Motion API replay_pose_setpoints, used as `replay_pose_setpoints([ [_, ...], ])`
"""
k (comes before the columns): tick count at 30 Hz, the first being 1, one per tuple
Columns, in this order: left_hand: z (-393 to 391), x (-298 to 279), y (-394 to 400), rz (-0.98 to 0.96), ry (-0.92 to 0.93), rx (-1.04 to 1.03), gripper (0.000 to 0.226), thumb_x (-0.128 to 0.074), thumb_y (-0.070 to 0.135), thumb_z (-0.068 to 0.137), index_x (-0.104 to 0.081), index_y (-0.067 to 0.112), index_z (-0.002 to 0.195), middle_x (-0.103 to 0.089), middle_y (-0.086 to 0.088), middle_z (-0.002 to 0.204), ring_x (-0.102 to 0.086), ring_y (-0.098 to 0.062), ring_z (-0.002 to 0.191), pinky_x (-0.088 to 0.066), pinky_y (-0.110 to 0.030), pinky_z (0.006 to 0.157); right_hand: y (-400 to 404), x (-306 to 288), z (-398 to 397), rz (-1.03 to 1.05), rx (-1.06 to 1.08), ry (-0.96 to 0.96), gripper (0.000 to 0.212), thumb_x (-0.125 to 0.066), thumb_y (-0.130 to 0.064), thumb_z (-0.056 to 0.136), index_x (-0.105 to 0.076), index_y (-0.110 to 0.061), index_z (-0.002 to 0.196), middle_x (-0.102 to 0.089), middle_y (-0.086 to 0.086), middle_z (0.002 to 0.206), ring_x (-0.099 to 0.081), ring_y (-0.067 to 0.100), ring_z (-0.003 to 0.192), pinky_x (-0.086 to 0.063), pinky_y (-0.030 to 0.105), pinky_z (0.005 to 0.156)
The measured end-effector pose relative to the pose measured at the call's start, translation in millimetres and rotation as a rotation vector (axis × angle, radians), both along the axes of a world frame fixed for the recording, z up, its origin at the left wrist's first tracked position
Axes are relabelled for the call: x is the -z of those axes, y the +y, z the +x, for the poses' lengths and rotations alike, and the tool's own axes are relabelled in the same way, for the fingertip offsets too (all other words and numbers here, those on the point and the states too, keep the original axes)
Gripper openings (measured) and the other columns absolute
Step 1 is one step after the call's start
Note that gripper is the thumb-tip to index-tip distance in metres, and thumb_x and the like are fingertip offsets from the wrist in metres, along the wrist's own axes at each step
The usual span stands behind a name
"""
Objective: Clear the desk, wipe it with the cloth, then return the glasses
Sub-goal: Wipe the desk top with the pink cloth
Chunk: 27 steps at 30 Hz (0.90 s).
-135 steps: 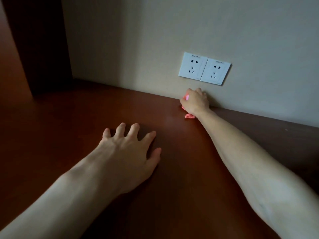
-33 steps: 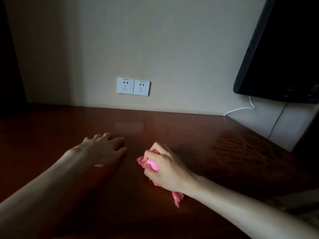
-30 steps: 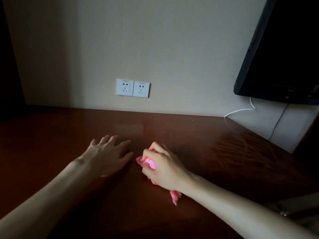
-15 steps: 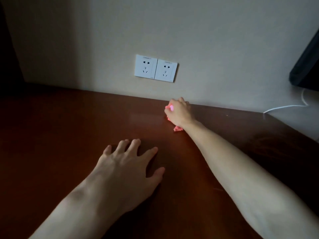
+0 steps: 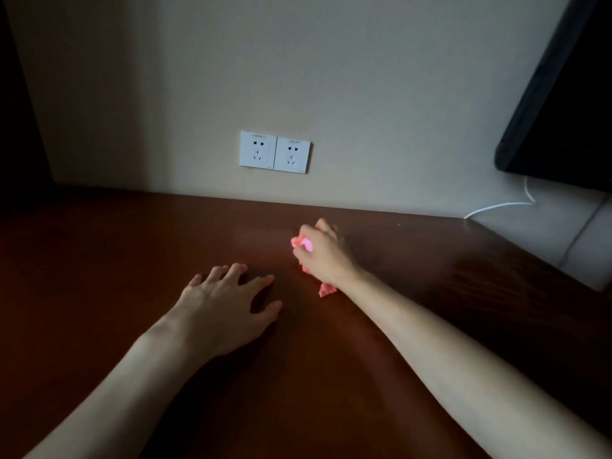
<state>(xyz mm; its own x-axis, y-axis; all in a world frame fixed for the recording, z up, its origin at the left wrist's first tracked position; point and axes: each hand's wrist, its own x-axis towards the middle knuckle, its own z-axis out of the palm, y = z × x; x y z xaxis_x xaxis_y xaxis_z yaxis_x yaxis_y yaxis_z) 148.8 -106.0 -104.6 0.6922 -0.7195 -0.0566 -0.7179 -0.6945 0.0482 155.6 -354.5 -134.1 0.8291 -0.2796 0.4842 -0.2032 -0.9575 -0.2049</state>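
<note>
Right hand (image 5: 323,256) curled tightly around a crumpled bright pink cloth (image 5: 326,289), pressing it down on the dark reddish-brown polished wooden desk (image 5: 99,260), a tail of fabric trailing out below the wrist. Pulled back toward the body since half a second ago, when the same fist sat against the far edge where desk meets wall; now partway across the surface, near the middle. Probably the return half of a back-and-forth wiping stroke, so the wiping step underway, not finished. Left hand (image 5: 228,304) flat on the wood just beside and nearer, fingers spread and straight, holding nothing, bracing much as before. Farther out, a white double wall socket (image 5: 275,151) on the beige wall (image 5: 364,77) above the desk's back edge. To the right, the corner of a black flat screen (image 5: 569,104) with a thin white cable (image 5: 496,206) drooping beneath, more of it visible than half a second ago, the view having swung right and back. No glasses anywhere in sight; their return not yet begun.
</note>
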Motion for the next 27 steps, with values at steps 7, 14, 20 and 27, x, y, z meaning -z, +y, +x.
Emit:
replay_pose_setpoints([
  [7,-11.7,-4.4,2.4,-0.053,-0.035,-0.016,0.071,-0.025,0.08,0.089,-0.026,0.05,0.153,-0.03,0.001,0.16,-0.033,-0.026,0.144,-0.036,-0.047,0.111,75.5,-3.5,-155.4,-0.039,-0.208,0.016,0.017,-0.053,-0.043,0.089,-0.053,-0.027,0.095,-0.044,-0.007,0.102,-0.048,0.021,0.099,-0.052,0.042,0.074],
  [14,-10.9,-3.2,-4.5,-0.008,-0.113,-0.016,0.079,-0.019,0.086,0.084,-0.031,0.044,0.15,-0.039,-0.004,0.149,-0.044,-0.029,0.134,-0.05,-0.044,0.097,51.8,-4.0,-140.4,-0.027,-0.231,0.027,0.021,-0.048,-0.047,0.089,-0.054,-0.027,0.095,-0.043,-0.008,0.101,-0.049,0.019,0.101,-0.053,0.044,0.076],
  [20,-0.7,-0.7,-12.3,0.104,-0.062,-0.005,0.083,-0.017,0.087,0.084,-0.012,0.045,0.155,-0.019,-0.004,0.162,-0.03,-0.029,0.145,-0.038,-0.046,0.111,-23.3,6.3,-4.8,-0.005,-0.001,-0.018,0.018,-0.058,-0.039,0.095,-0.062,-0.022,0.1,-0.051,0.004,0.104,-0.053,0.033,0.107,-0.041,0.034,0.077],
  [27,5.9,10.0,-9.1,0.053,-0.082,0.0,0.089,0.0,0.093,0.077,0.003,0.047,0.154,-0.009,0.004,0.164,-0.016,-0.022,0.151,-0.026,-0.045,0.118,-79.6,-4.9,114.2,0.018,0.219,0.051,0.03,-0.05,-0.036,0.098,-0.065,-0.017,0.116,-0.054,0.015,0.125,-0.051,0.039,0.117,-0.044,0.039,0.09],
])
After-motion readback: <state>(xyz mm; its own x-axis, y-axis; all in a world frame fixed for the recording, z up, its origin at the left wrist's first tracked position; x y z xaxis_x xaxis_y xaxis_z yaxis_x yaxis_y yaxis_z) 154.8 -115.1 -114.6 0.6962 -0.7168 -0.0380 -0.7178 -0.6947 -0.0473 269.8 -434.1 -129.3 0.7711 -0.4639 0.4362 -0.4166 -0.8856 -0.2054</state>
